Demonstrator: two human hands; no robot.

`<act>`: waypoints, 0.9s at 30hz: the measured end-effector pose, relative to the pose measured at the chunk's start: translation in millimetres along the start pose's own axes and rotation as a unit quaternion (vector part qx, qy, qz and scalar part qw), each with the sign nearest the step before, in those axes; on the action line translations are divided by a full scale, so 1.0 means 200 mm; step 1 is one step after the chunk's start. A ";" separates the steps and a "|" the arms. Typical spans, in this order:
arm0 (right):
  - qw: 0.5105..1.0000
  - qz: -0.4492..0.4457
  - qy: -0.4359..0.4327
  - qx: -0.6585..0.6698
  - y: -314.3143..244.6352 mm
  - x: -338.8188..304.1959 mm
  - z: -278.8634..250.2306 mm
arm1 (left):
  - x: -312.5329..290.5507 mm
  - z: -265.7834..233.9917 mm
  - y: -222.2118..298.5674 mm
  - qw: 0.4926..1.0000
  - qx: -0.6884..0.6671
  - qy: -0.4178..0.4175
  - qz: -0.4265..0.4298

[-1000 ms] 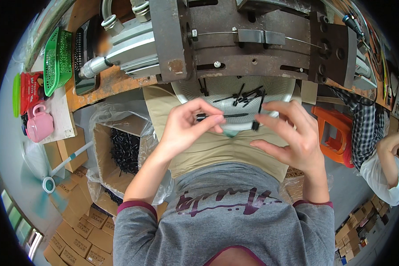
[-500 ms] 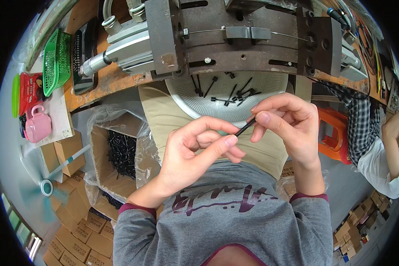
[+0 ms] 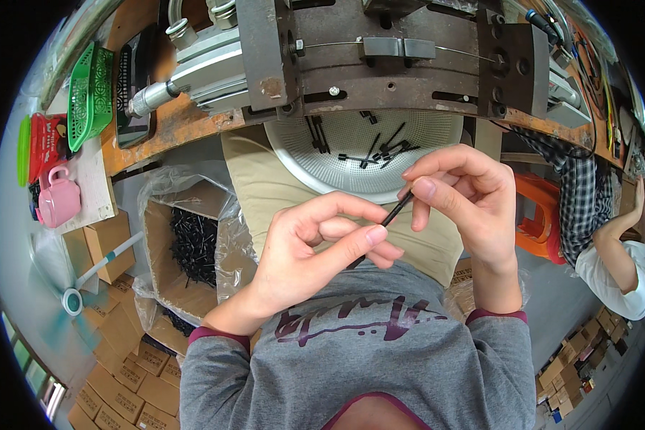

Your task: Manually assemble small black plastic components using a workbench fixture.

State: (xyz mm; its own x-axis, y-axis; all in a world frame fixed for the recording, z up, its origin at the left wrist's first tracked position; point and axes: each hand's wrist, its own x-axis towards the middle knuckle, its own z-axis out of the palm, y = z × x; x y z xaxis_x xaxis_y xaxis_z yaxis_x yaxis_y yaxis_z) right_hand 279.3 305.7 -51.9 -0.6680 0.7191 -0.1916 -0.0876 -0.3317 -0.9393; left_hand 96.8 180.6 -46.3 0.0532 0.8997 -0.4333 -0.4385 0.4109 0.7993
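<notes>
Rod (image 3: 398,209): more length bared than half a second ago, lower end now showing too.
Left hand (image 3: 301,240): pinching rod between thumb and forefinger.
Right hand (image 3: 476,197): fingertips closed on its upper end.
Basin (image 3: 314,167): more rods (image 3: 367,159) inside; mine held outside, nearer me.
Grip: two-handed; I judge my rod well controlled.

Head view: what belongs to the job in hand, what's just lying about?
Probably job:
slim black part, in left hand and right hand
white basket, loose black parts inside
carton of black pieces

Probably lying about:
pink mug
green basket
red packet
</notes>
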 end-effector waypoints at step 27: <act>0.789 -0.383 -0.050 -0.478 -0.20 0.14 0.02 | 0.02 -0.20 0.34 0.713 0.491 0.130 0.484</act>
State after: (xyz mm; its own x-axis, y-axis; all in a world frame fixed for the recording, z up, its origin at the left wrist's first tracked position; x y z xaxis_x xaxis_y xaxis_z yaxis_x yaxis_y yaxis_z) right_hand 260.8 337.0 -17.8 -0.7495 0.4172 0.5140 0.0715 0.8229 -0.5637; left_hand 32.2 206.8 -10.2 -0.0726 0.8265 0.5583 0.6884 -0.3635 0.6276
